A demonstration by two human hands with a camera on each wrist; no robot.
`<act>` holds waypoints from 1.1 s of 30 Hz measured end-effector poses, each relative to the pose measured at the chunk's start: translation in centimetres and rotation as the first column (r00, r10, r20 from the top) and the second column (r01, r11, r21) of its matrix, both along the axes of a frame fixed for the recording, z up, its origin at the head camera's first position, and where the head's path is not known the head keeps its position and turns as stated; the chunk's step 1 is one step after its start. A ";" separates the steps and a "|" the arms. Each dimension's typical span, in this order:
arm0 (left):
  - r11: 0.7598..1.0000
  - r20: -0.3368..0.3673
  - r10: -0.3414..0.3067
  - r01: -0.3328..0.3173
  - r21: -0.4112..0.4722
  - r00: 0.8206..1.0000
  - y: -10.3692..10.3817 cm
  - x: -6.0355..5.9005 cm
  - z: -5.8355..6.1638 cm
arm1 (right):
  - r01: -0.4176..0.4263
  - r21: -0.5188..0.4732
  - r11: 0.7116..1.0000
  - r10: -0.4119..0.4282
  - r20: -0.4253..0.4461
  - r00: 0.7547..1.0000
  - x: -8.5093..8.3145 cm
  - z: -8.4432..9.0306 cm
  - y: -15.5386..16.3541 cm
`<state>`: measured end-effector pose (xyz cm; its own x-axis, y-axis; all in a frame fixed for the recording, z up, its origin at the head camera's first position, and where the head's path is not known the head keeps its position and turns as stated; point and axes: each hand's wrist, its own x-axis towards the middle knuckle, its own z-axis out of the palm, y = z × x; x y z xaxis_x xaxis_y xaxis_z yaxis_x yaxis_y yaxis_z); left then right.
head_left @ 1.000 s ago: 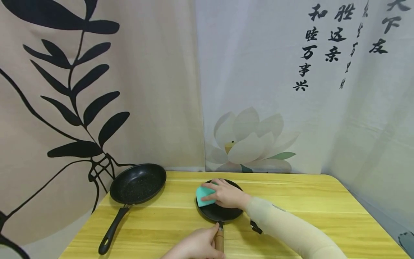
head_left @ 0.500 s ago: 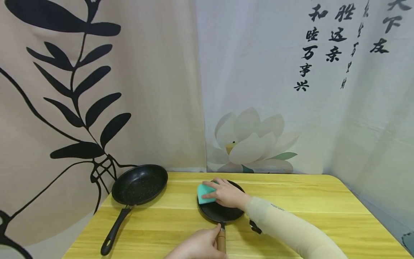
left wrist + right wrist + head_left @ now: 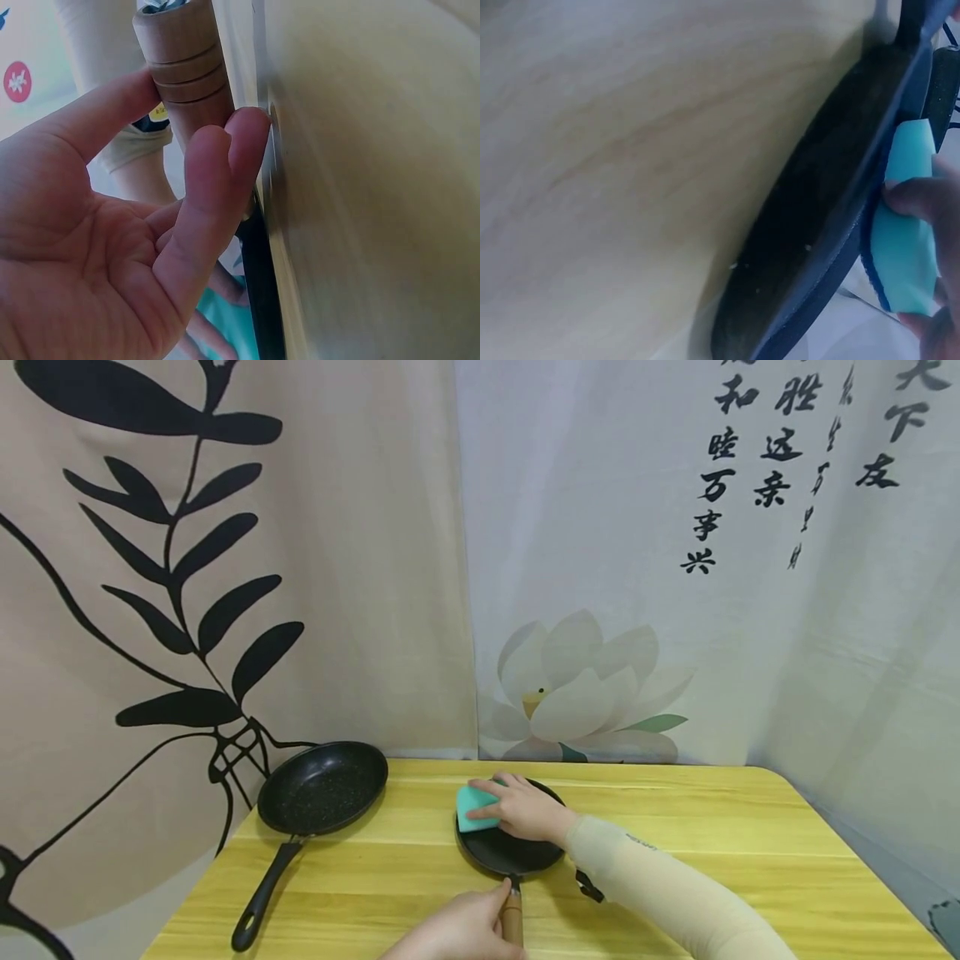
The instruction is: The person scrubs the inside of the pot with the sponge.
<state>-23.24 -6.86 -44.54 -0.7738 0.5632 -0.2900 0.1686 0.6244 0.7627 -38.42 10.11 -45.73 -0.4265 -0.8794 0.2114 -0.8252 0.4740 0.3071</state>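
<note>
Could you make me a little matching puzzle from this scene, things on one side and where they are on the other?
Things:
1. teal sponge
2. wooden handle
3. large black frying pan
4. small black pan

Places:
a. held by the left hand
b. alone at the table's left
c. under the right hand
d. pressed on the small pan's rim

Pairs: 1-d, 2-a, 3-b, 4-c

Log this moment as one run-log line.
left hand: grips wooden handle | right hand: presses teal sponge in small black pan | second pan: idle, left on yellow table
</note>
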 end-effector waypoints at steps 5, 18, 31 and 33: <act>1.000 0.015 0.022 -0.022 -0.011 1.000 0.1 0.0 0.0 | -0.013 -0.007 1.000 0.013 0.011 1.000 0.1 0.1 0.0; 0.998 -0.007 -0.035 0.035 0.047 0.999 0.0 -0.1 -0.2 | 0.004 0.003 1.000 -0.004 0.018 1.000 -0.3 -0.2 0.0; 1.000 0.001 -0.018 0.018 0.000 1.000 0.2 -0.2 -0.1 | 0.063 -0.002 0.998 -0.063 -0.006 0.998 -1.0 -0.6 0.0; 1.000 -0.003 -0.018 0.018 0.000 1.000 0.2 -0.2 -0.1 | 0.096 0.003 0.995 -0.096 -0.015 0.995 -1.1 -0.6 0.0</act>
